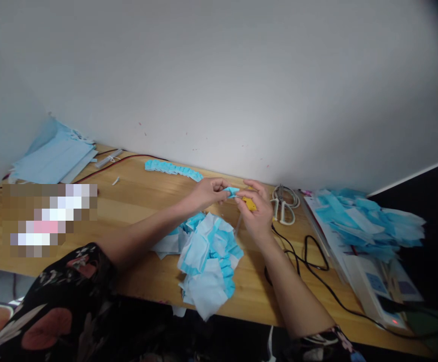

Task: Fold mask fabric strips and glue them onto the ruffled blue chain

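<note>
My left hand point(210, 193) is closed, its thumb and fingers pinching a small folded piece of blue mask fabric point(232, 192). My right hand point(257, 211) is wrapped round a yellow glue gun point(249, 203), mostly hidden by the fingers, with its tip side close to the blue piece. The fingers of both hands almost meet there. Just below the hands lies a loose heap of blue and white mask fabric point(211, 251), crumpled and hanging over the table's front edge. Behind my left hand, a pleated blue strip point(172, 168) stretches along the wall.
White-handled scissors point(284, 208) lie right of my right hand. A black cord point(317, 266) winds to a power strip point(380, 296) with a red light. More blue fabric pieces point(369, 218) are piled at right. Flat blue masks point(55, 156) are stacked at left, near a blurred-out patch.
</note>
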Demonstrator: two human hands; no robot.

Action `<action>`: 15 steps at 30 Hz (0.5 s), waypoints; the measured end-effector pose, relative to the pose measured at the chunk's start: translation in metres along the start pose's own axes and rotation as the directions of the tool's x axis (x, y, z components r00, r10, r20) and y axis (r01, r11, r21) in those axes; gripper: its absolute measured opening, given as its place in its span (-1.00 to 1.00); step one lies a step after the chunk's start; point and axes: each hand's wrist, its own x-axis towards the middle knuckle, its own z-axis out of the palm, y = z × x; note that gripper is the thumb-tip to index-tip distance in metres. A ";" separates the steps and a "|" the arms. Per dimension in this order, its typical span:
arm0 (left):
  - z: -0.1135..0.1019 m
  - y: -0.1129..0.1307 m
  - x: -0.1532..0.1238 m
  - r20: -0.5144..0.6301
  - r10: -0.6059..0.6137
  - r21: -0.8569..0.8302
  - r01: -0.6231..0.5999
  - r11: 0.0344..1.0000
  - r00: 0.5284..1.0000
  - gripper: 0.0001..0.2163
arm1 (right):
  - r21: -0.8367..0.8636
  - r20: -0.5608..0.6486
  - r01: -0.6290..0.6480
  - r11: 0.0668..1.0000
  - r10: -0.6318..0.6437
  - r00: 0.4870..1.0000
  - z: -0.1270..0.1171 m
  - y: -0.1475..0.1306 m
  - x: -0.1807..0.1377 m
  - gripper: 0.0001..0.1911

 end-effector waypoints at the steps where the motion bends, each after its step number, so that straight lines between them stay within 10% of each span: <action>1: 0.000 0.000 0.000 0.001 -0.001 0.009 0.001 1.000 1.000 -0.83 | -0.007 0.004 0.002 1.000 -0.002 1.000 0.000 0.000 0.000 -0.92; 15: -0.003 0.005 0.001 -0.020 -0.011 -0.002 0.011 1.000 1.000 -0.89 | -0.001 -0.007 0.019 1.000 -0.019 1.000 -0.001 0.000 0.000 -0.83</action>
